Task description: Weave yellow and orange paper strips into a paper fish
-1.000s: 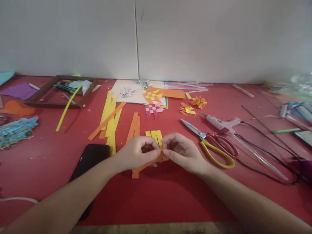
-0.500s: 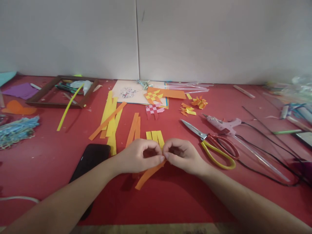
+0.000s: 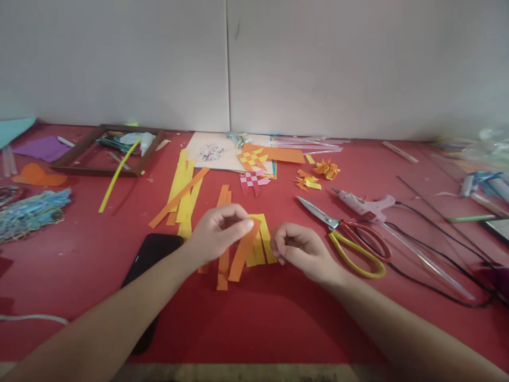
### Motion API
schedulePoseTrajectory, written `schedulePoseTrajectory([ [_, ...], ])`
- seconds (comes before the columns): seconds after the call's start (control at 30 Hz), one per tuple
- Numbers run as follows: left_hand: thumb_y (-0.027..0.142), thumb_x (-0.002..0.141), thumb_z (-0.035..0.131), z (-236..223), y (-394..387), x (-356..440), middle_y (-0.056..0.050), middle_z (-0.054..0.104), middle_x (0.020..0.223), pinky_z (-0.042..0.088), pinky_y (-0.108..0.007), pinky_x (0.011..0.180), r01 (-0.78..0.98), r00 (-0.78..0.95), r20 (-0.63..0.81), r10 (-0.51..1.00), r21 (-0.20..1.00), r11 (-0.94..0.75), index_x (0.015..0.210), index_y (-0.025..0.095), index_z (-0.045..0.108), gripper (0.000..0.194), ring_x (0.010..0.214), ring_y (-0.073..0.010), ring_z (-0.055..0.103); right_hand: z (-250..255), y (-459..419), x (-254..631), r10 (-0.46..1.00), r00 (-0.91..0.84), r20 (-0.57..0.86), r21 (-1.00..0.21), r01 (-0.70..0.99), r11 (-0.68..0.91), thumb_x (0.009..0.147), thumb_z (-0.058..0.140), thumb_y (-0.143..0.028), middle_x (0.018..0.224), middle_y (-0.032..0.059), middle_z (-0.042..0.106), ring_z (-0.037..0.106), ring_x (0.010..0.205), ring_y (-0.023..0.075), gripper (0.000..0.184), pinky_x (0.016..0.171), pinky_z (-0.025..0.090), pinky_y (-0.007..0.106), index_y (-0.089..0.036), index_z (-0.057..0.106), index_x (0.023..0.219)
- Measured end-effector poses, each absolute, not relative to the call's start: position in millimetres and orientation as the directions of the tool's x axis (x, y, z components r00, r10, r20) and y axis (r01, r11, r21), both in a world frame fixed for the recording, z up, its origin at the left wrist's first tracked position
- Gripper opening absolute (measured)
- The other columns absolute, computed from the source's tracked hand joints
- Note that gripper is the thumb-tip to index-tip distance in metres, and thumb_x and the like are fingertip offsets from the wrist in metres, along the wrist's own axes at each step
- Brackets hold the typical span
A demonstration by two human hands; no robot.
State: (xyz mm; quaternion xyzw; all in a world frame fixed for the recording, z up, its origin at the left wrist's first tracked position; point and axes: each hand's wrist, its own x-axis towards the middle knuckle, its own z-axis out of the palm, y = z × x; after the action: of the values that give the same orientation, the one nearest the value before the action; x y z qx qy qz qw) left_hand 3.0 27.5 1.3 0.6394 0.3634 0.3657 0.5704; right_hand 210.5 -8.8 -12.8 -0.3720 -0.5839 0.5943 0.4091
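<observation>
My left hand pinches the upper end of an orange paper strip between thumb and fingers. The strip hangs down at a slant, covering part of several yellow paper strips that lie side by side on the table. To their right is my right hand, its fingers curled in with nothing visible in them. More orange strips lie beneath and beside my left hand. Scissors with one red and one yellow handle rest to the right of my right hand.
On the red table, a black phone lies by my left forearm. A pink glue gun with a cord is at right. Behind are woven paper fish, paper scraps, a yellow strip pile and a brown frame.
My hands, together at the strip before, are now apart. My left hand has lifted the orange strip's end up and left; my right hand has drawn slightly right and let go.
</observation>
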Motion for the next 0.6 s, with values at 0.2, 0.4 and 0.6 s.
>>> schedulePoseTrajectory([
  [0.2, 0.039, 0.083, 0.070, -5, 30, 5, 0.005, 0.053, 0.064, 0.043, -0.021, 0.056, -0.088, 0.511, -0.113, 0.852, 0.979, 0.183, 0.072, 0.018, 0.067, 0.024, 0.054, -0.0064, 0.050, -11, -11, 202, 0.933, -0.355, -0.053, -0.995, -0.065, -0.081, 0.079, 0.072, -0.042, 0.071, 0.0004, 0.060, 0.055, 0.062, 0.0110, 0.027, 0.059, 0.047, 0.026, -0.019, 0.057, 0.079],
  [0.4, 0.039, 0.085, 0.069, -7, 35, 4, 0.006, 0.050, 0.059, 0.043, -0.019, 0.049, -0.114, 0.272, -0.135, 0.953, 0.979, 0.171, 0.083, 0.021, 0.068, 0.018, 0.051, -0.0063, 0.049, -14, 3, 218, 0.991, -0.132, -0.005, -1.000, 0.018, -0.002, 0.084, 0.068, -0.041, 0.070, -0.0004, 0.064, 0.050, 0.055, 0.0078, 0.024, 0.052, 0.042, 0.023, -0.019, 0.058, 0.083],
  [0.6, 0.033, 0.086, 0.065, -4, 36, 3, 0.004, 0.055, 0.070, 0.043, -0.020, 0.046, -0.174, 0.331, -0.162, 0.929, 0.958, 0.229, 0.078, 0.020, 0.062, 0.016, 0.049, -0.0057, 0.048, -19, 1, 213, 0.985, -0.174, -0.009, -0.972, 0.232, 0.033, 0.084, 0.065, -0.044, 0.097, 0.0056, 0.067, 0.060, 0.074, 0.0129, 0.030, 0.064, 0.051, 0.027, -0.021, 0.062, 0.103],
])
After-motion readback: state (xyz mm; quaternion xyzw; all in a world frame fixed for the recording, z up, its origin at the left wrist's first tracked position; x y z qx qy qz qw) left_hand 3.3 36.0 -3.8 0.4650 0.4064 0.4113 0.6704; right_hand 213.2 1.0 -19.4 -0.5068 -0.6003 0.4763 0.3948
